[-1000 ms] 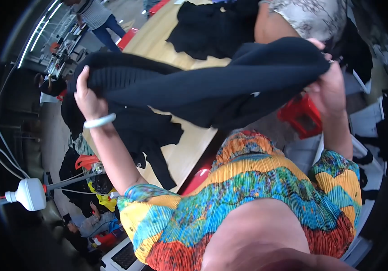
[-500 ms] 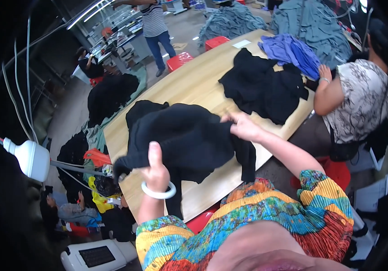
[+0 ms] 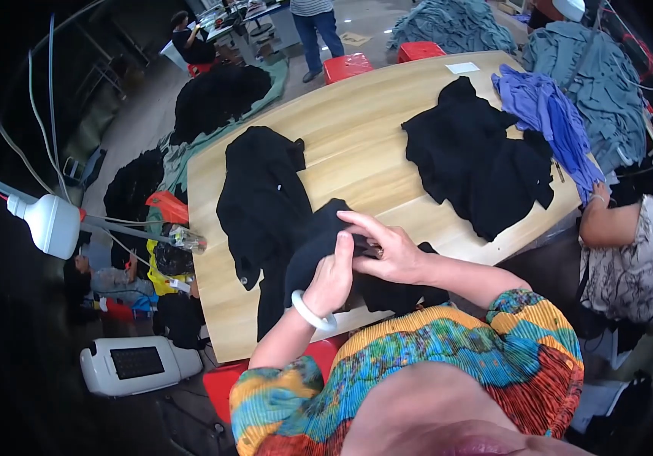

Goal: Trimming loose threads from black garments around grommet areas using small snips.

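A black knit garment lies bunched across the near left of the table, one part of it drawn up toward me. My left hand, with a white bangle at its wrist, is closed on that raised part, thumb upward. Close against it, my right hand pinches the same cloth, its index finger reaching over toward the left thumb. The fingertips are partly hidden. More black cloth hangs under my right forearm at the near edge.
Another black garment lies spread on the wooden table, beside purple cloth. A co-worker in a patterned top sits at the right. Grey-green cloth heaps are beyond. A white bottle-shaped lamp juts in at left.
The black garment was held stretched wide between my hands; now it rests lower, partly on the table, and my hands have come together on one part. The view has shifted as well.
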Available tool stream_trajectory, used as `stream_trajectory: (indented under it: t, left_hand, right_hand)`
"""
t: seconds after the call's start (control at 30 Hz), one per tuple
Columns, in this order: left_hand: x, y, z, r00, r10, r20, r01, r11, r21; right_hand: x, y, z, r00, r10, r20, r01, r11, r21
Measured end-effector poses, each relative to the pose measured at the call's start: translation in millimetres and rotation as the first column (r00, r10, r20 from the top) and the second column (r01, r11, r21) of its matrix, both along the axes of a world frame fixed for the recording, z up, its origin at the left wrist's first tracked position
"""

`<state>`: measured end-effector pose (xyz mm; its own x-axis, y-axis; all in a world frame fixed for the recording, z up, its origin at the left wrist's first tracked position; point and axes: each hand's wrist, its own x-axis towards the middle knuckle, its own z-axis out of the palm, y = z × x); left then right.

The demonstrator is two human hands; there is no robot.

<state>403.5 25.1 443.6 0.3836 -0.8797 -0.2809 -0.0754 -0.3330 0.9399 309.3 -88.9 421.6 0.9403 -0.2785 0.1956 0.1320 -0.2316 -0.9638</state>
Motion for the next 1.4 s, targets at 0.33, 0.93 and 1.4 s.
stream_trajectory:
  t: [0.33, 0.93, 1.4]
  left_hand:
    - [67, -26, -126, 0.969, 0.181, 0.166, -0.193, 0.979, 0.059]
    - [63, -23, -153, 0.625, -0.209, -0.752, -0.202, 0.888, -0.414]
    - [60, 13, -51, 0.831, 0.083, -0.550, -0.282, 0.915, -0.289]
  right_hand:
    - [23, -83, -57, 0.896, -0.022, -0.443, 0.213, 0.898, 0.385]
    - [17, -108, -4, 0.969, 0.157, -0.190, 0.015, 0.732, 0.681]
    - [25, -127, -51, 0.861, -0.086, -0.502, 0.222, 0.950, 0.218]
